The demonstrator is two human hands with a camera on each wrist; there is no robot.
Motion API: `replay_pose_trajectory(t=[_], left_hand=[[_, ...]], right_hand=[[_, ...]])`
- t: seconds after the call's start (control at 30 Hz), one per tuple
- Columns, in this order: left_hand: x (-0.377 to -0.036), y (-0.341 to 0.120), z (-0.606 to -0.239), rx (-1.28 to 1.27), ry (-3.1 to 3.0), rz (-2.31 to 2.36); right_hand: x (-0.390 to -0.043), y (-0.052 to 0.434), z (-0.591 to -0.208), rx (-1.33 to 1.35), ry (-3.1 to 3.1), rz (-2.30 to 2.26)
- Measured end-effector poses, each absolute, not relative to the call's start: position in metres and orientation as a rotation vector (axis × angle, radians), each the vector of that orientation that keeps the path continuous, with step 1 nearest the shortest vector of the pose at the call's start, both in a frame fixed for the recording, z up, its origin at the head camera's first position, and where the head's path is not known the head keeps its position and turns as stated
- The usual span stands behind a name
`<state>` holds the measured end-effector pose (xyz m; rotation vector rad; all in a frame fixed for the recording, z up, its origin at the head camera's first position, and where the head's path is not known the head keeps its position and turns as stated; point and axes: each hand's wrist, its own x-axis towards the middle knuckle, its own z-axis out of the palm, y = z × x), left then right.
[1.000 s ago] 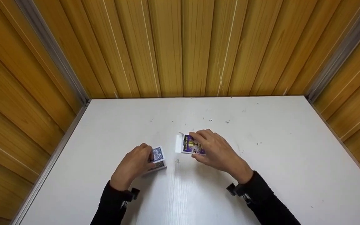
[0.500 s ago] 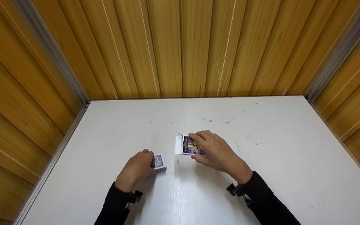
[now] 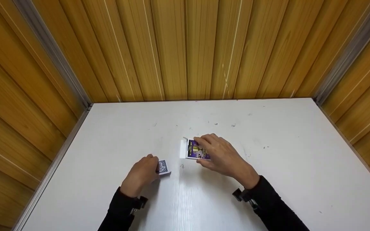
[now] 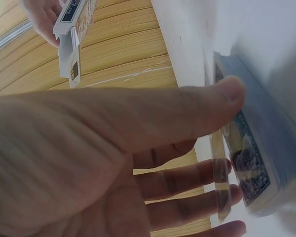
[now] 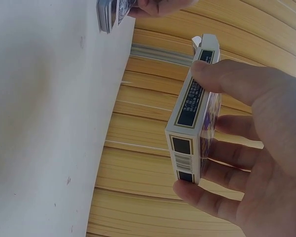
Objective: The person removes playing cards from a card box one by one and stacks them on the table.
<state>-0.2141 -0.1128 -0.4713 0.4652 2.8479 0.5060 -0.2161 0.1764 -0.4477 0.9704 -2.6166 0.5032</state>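
Two hands work on a white table [image 3: 284, 166]. At about seven o'clock of its centre, the left hand [image 3: 140, 175] pinches a deck of blue-backed cards [image 3: 163, 167] between thumb and fingers. Just at two o'clock from it, the right hand [image 3: 222, 155] grips a purple card box [image 3: 195, 149], its white flap [image 3: 183, 149] open toward the deck.

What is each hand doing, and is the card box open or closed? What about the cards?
card box: flap open, held off the table
deck of cards: stacked, on the table
left hand: grips the deck
right hand: grips the card box
table: white, scuffed
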Motion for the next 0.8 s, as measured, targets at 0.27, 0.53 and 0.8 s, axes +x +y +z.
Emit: replay_pose_trajectory(t=[0.27,0.53,0.8], left_hand=[[-0.214,-0.113,-0.476,0.469,2.859,0.503],[-0.212,-0.114,-0.482,0.506,2.871,0.520],[-0.214,-0.106,-0.487,0.417,2.886,0.474]], right_hand=[[-0.216,0.177,-0.448,0.977,-2.613,0.495],[-0.216,0.177,-0.449,0.986,-2.610,0.484],[-0.215,0.175,-0.449,0.980,-2.627,0.485]])
